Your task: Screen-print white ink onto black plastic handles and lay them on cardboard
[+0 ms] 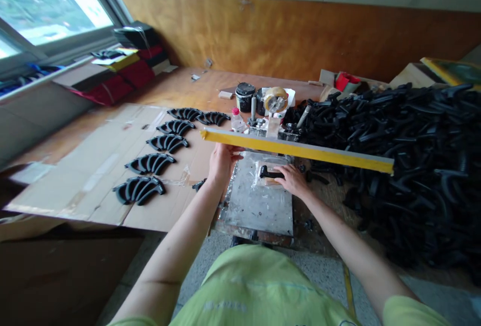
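Observation:
My right hand (pixel 293 179) grips the end of a black lever (pixel 269 172), which lies on a pale, tape-covered block (pixel 261 180) on the grey metal plate (pixel 259 208). My left hand (pixel 221 163) is at the plate's upper left, just below a long yellow bar (pixel 300 151). Its fingers point right and look apart, with nothing visible in them; the bar partly hides this hand. The bar runs across above both hands, tilted slightly down to the right.
Fanned groups of black levers (pixel 139 190) lie on flattened cardboard (pixel 93 165) at left. A large heap of black levers (pixel 406 165) fills the right. Behind the bar stand a red-capped bottle (pixel 237 121), a black tub (pixel 245 96) and a tape roll (pixel 275 100).

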{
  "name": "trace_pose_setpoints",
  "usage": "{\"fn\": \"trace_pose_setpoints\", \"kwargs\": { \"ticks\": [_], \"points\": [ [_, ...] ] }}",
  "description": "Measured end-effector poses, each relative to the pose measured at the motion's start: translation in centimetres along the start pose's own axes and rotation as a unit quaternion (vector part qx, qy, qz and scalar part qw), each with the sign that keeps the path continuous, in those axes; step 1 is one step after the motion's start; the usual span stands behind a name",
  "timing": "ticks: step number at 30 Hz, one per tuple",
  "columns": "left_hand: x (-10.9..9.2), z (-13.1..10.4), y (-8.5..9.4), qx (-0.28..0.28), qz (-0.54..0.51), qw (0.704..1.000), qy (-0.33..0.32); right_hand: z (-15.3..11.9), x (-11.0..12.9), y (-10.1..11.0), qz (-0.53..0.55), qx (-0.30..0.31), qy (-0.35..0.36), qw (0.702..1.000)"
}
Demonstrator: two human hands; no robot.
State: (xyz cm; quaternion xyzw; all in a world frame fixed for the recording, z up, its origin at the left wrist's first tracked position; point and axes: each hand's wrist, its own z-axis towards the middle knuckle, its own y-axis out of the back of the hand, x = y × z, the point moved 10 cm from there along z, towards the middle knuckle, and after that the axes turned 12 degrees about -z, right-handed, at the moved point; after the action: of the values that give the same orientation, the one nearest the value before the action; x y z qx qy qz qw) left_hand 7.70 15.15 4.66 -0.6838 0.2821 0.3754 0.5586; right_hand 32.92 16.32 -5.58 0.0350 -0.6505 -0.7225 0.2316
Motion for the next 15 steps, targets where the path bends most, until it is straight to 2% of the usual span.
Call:
{"fn": "trace_pose_setpoints", "kwargs": {
  "ticks": [2, 4, 5, 7, 8, 9, 10, 11, 12, 14, 15],
  "points": [
    [4.6, -2.1, 0.8, 0.006, 0.010, 0.995, 0.096, -0.5, 3.2, -0.1, -0.035, 0.000, 0.028, 0.999],
    [10.5, -5.9, 1.5, 0.033, 0.033, 0.967, 0.251, -1.3, 6.3, 0.8, -0.038, -0.023, 0.037, 0.998],
    [12.7, -7.7, 2.2, 0.032, 0.030, 0.953, 0.299, -1.8, 8.1, 1.1, -0.031, -0.032, 0.062, 0.997],
    [15.2, -10.0, 4.4, 0.008, 0.026, 0.942, 0.334, -3.0, 11.3, 1.3, -0.003, -0.033, 0.143, 0.989],
    [15.4, -10.3, 6.1, -0.016, 0.030, 0.945, 0.325, -3.6, 11.7, 1.2, 0.013, -0.028, 0.173, 0.984],
    [15.0, -10.2, 8.3, -0.043, 0.046, 0.949, 0.307, -3.9, 10.9, 1.2, 0.025, -0.025, 0.176, 0.984],
    [14.2, -9.7, 10.9, -0.072, 0.074, 0.952, 0.288, -4.0, 8.7, 1.1, 0.028, -0.028, 0.146, 0.989],
    [13.1, -9.2, 13.9, -0.102, 0.115, 0.951, 0.269, -3.8, 5.0, 1.2, 0.020, -0.036, 0.075, 0.996],
    [11.7, -8.6, 17.1, -0.131, 0.167, 0.944, 0.251, -3.9, 0.3, 1.3, -0.011, -0.048, -0.020, 0.999],
    [8.9, -7.8, 23.2, -0.170, 0.314, 0.905, 0.232, -4.9, -9.1, 0.7, -0.101, -0.031, -0.195, 0.975],
    [7.8, -7.5, 25.6, -0.174, 0.389, 0.875, 0.231, -5.5, -12.5, -0.2, -0.134, 0.001, -0.231, 0.964]
  ]
}}
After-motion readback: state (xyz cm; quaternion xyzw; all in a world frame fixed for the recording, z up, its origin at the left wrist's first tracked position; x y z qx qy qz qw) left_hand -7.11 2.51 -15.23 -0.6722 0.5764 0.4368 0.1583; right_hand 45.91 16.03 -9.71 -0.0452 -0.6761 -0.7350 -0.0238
